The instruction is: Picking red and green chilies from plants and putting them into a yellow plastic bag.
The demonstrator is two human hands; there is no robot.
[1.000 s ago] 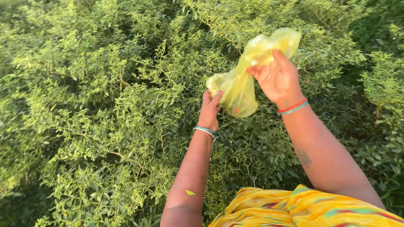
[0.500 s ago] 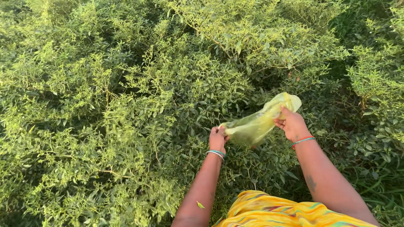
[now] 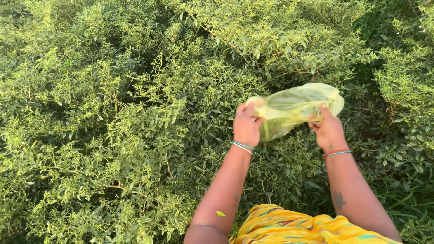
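Here, left hand and right hand, arms outstretched, grip a yellow-green plastic bag.

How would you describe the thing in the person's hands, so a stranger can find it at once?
Amid the dense green bushes, look right of centre, where two bare arms reach up from below. The left hand and right hand stretch a plastic bag between them. It alone is smooth, translucent and pale yellow.
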